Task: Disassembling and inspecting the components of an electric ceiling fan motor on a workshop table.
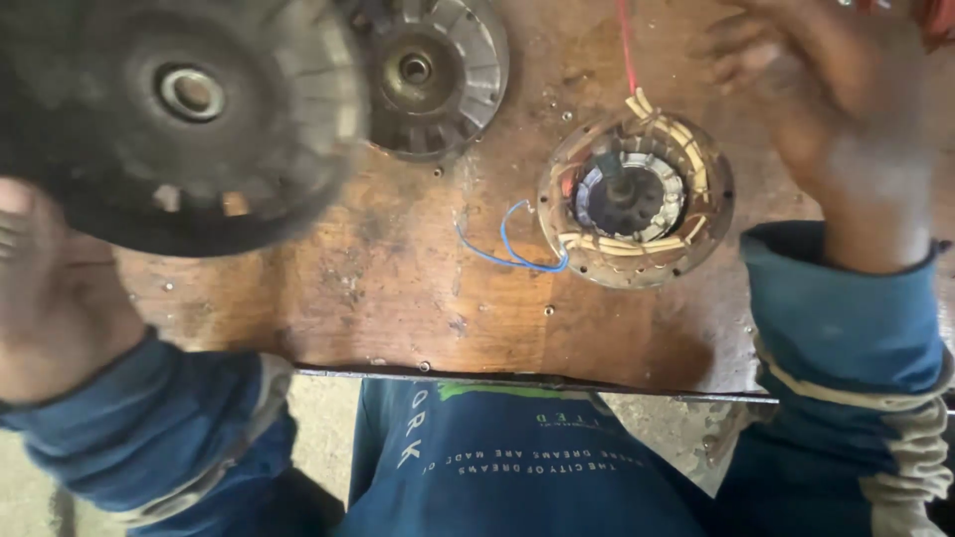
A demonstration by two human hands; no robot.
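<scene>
Worn wooden surface (398, 298). Left hand (45, 298), lower left, grips dark round motor cover (169, 119), raised at upper left. Right hand (826, 109), upper right, fingers spread, empty, nearer wound stator (637, 199) at centre right.

A worn wooden tabletop (418, 288) fills most of the view, brown and stained, darker towards the right, with small screws and bright specks scattered over it. Its near edge is dark (perhaps a metal strip). Below it shows grey, gritty floor (323, 428). The light is soft and even.
</scene>
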